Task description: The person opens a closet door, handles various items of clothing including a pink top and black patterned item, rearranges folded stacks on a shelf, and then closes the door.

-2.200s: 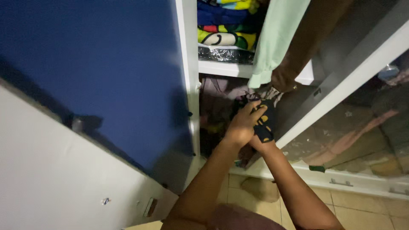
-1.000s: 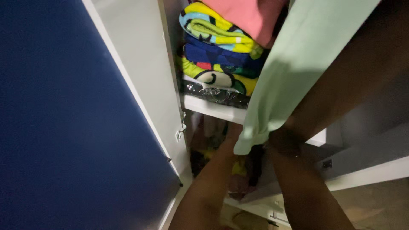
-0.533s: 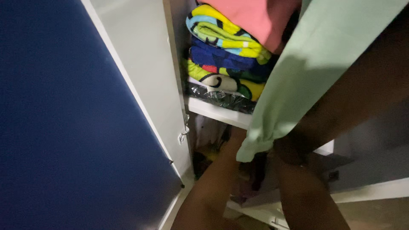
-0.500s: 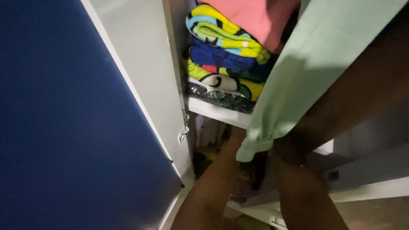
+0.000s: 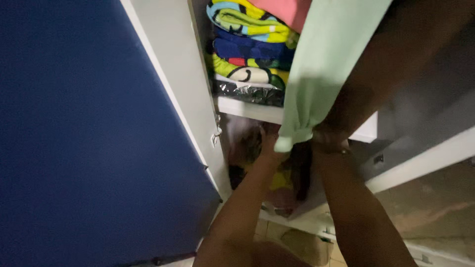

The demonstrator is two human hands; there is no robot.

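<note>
Far left: blue wardrobe door [image 5: 89, 133] swung open, its pale inner edge running down to the hinge side. Next over, the upper shelf [image 5: 247, 108] carries a stack of folded bright towels [image 5: 247, 39] on crinkly plastic wrap [image 5: 247, 93], with a pink folded cloth [image 5: 287, 9] on top.

Left hand [image 5: 269, 141] reaches into the dark compartment under that shelf, near its front edge, in among a heap of dark and yellow clothes [image 5: 279, 180]. Fingers are buried in shadow and cloth; cannot tell if spread or pinching.

Right hand [image 5: 329, 141] is at the same shelf's front edge, further right, mostly hidden behind a hanging mint-green sleeve [image 5: 321, 64] belonging to another person, whose arm [image 5: 391, 59] comes down from the top right. Right fingers: cannot tell either.

Judgement: the clothes are being worked into the lower compartment. Best done by pushing them flat to the back with both palms, keeping them clear of the hinge side and below the shelf lip, and not snagging the dangling sleeve.

Right: mirrored door [image 5: 425, 198], tiled floor [image 5: 297, 242] below.
</note>
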